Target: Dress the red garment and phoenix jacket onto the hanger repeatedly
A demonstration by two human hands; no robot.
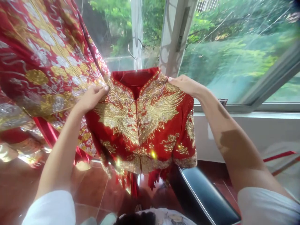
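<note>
A short red jacket [161,128] with gold embroidery and a stand-up collar hangs upright in front of me, its front closed. The hook of a metal hanger [136,59] rises out of the collar. My left hand [93,95] pinches the jacket's shoulder on the left side. On the opposite shoulder, my right hand [181,83] grips the cloth with the thumb on top; its other fingers are hidden behind the jacket. Red tassels [133,184] dangle below the hem.
Larger red garments [53,62] with gold and silver embroidery hang at the left. Behind the jacket is a window frame [174,34] with trees outside. A black padded seat [208,193] stands at lower right on the red tiled floor [91,187].
</note>
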